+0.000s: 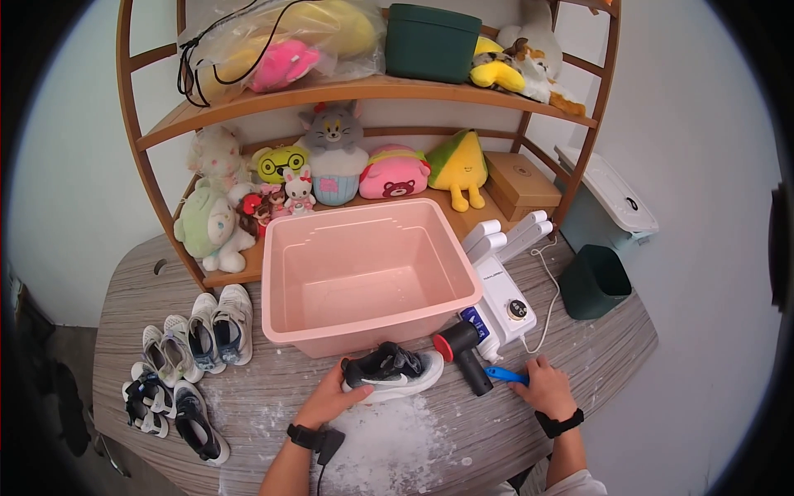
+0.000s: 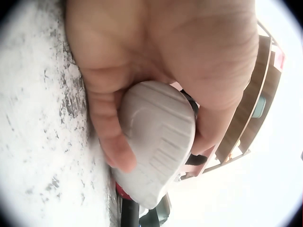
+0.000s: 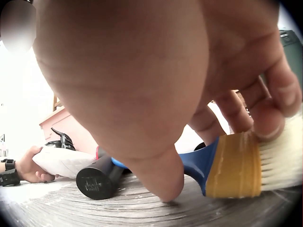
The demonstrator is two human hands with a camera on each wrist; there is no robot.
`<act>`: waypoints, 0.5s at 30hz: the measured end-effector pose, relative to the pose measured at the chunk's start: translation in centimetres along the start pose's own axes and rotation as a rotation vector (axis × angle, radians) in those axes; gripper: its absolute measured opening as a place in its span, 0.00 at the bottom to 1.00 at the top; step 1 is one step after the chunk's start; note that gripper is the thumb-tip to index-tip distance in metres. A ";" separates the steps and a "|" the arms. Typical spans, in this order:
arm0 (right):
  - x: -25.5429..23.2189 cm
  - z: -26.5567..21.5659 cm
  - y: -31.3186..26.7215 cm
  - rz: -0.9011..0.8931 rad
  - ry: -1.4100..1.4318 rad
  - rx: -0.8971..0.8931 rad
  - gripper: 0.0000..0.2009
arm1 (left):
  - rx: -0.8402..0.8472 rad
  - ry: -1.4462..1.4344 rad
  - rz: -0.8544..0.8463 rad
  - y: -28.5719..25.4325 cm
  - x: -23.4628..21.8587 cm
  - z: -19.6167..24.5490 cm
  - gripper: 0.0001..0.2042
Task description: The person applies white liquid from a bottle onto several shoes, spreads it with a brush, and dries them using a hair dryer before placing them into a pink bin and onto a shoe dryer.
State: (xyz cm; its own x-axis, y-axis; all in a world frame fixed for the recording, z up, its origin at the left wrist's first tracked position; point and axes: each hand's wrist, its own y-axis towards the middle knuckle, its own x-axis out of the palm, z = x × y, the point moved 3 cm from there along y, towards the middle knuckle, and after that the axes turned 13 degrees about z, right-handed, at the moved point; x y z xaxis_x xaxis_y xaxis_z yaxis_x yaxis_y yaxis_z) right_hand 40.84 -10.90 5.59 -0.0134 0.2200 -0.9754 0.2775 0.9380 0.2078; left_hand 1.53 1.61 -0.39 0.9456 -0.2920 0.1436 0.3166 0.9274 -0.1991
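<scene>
My left hand grips the heel end of a black and white sneaker in front of the pink bin; in the left wrist view fingers and thumb wrap its pale sole. At the right, my right hand is at a blue-handled brush on the table. The right wrist view shows the brush's yellow ferrule and white bristles, with the thumb beside the handle and fingertips at the ferrule. A black and red handheld device lies between sneaker and brush.
A pink bin stands mid-table, with a white dryer-like appliance, its cord and a dark green container to its right. Several shoes sit at the left. White powder marks the front. Behind, a wooden shelf holds plush toys.
</scene>
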 end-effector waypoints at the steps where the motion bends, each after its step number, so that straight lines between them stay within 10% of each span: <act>1: 0.0 0.0 -0.1 0.006 0.017 0.013 0.22 | 0.000 0.000 0.000 0.1 0.0 -0.1 0.28; 6: 0.3 0.2 -0.4 0.047 0.028 0.003 0.21 | 0.260 0.104 -0.026 0.4 -0.2 0.3 0.30; 15: -1.6 -2.9 0.9 0.219 0.156 -0.078 0.20 | 0.216 0.138 -0.006 0.2 -0.1 0.4 0.29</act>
State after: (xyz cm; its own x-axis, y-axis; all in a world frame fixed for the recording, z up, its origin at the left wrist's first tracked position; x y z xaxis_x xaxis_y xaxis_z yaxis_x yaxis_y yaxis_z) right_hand 38.27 -9.66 7.56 -0.1112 0.4525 -0.8848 0.2154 0.8801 0.4231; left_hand 1.49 1.95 -0.08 0.9498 -0.3128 0.0080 0.3127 0.9497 0.0152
